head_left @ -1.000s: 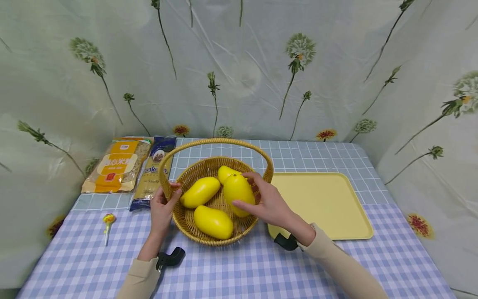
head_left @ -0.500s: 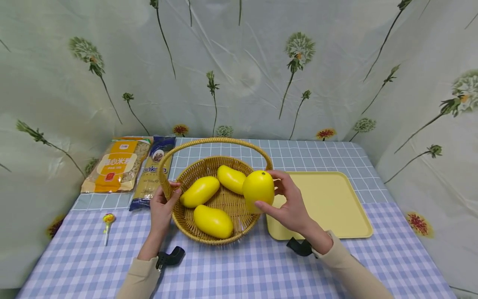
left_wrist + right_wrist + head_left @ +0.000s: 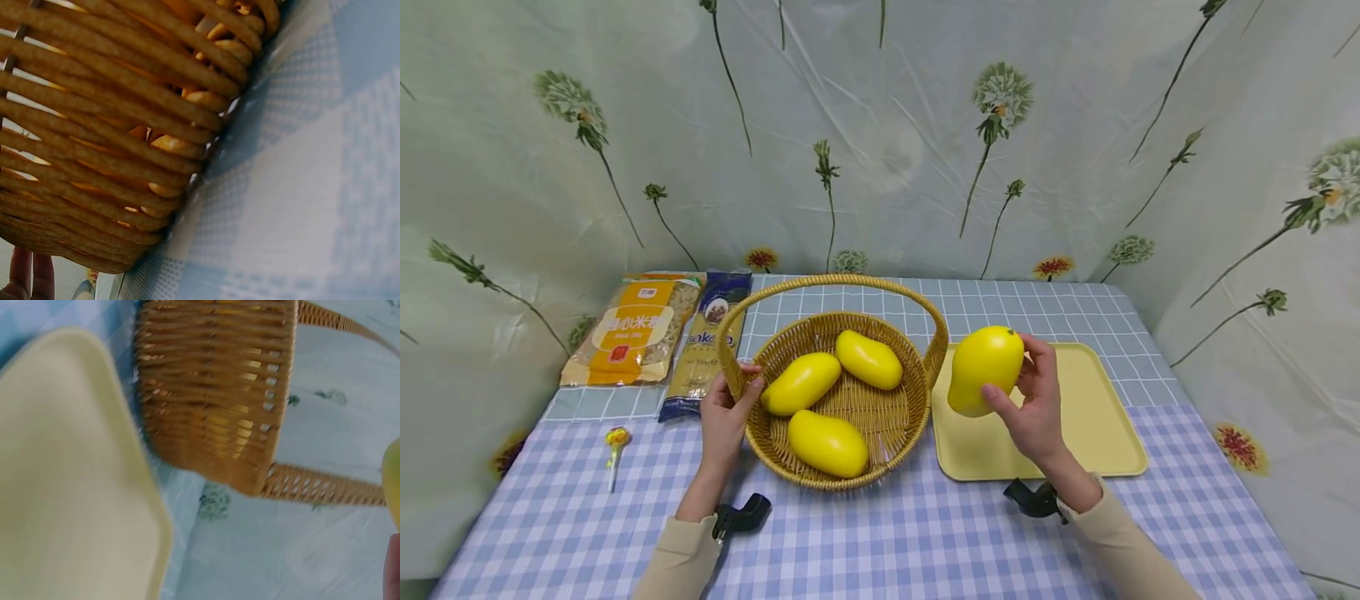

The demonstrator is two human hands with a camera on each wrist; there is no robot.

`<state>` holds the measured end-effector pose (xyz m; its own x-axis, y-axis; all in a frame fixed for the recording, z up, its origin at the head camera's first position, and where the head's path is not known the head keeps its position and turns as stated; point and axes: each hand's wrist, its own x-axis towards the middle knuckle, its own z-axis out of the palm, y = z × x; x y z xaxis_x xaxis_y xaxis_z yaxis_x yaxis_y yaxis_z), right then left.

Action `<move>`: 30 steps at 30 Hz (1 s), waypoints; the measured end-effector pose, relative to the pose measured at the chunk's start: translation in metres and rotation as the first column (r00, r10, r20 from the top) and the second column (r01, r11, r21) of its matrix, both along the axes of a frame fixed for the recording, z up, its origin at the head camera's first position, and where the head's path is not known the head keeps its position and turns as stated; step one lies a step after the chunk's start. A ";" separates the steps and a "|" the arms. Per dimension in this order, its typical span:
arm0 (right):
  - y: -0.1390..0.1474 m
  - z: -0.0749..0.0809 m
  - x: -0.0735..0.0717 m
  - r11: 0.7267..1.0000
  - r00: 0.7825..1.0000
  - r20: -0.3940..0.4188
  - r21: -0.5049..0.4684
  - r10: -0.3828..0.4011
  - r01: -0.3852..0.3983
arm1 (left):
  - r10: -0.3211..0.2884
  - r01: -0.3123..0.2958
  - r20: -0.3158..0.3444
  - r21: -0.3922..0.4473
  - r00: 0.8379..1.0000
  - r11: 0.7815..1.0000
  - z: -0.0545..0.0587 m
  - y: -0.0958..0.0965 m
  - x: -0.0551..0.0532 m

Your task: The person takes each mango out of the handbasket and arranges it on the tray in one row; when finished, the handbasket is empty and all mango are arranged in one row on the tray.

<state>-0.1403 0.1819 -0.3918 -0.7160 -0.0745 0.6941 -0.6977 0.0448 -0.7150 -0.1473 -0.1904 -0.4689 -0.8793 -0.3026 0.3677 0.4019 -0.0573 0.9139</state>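
Observation:
My right hand (image 3: 1036, 408) holds a yellow mango (image 3: 985, 371) over the left part of the yellow tray (image 3: 1097, 425), thumb on its near side and fingers behind it. In the right wrist view only an edge of that mango (image 3: 392, 481) shows at the far right. My left hand (image 3: 726, 421) grips the wicker basket (image 3: 880, 467) at its left rim, where the arched handle (image 3: 842, 282) meets it. Three more mangoes, one at the back (image 3: 868, 360), one at the left (image 3: 801, 385) and one in front (image 3: 827, 443), lie inside. Woven basket wall (image 3: 94, 137) fills much of the left wrist view.
Behind and left of the basket lie an orange-labelled food bag (image 3: 632, 333) and a blue-and-gold packet (image 3: 703, 354). A lollipop (image 3: 616, 450) lies on the checked cloth (image 3: 880, 550) at the left. A flowered curtain (image 3: 895, 167) stands behind the table.
My right hand has lifted the mango out of the basket's right side and carried it rightward over the tray. The left hand and the basket have stayed in place.

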 end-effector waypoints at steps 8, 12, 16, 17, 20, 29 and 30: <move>0.016 -0.012 -0.008 0.994 0.982 0.187 -0.110 -0.003 0.024 | 0.003 -0.003 0.013 0.002 1.000 1.000 0.001 0.001 0.001; 0.022 -0.017 -0.012 0.989 0.971 0.238 -0.141 -0.005 0.039 | 0.001 -0.002 0.014 0.009 1.000 1.000 0.001 0.001 0.001; 0.026 -0.021 -0.014 0.989 0.956 0.288 -0.115 -0.055 0.092 | 0.010 -0.010 0.019 -0.002 1.000 1.000 0.001 0.001 0.001; 0.026 -0.022 -0.015 0.989 0.950 0.304 -0.108 -0.068 0.105 | 0.010 -0.010 0.020 -0.002 1.000 1.000 0.001 0.001 0.001; 0.028 -0.025 -0.016 0.986 0.930 0.355 -0.087 -0.100 0.139 | 0.004 -0.004 0.013 0.002 1.000 1.000 0.000 0.001 0.000; 0.033 -0.033 -0.022 0.985 0.853 0.492 0.065 -0.173 0.162 | -0.018 0.018 -0.012 0.005 1.000 1.000 0.001 0.001 0.001; 0.033 -0.033 -0.023 0.984 0.844 0.505 0.084 -0.180 0.160 | -0.018 0.018 -0.012 0.004 1.000 1.000 0.001 0.001 0.001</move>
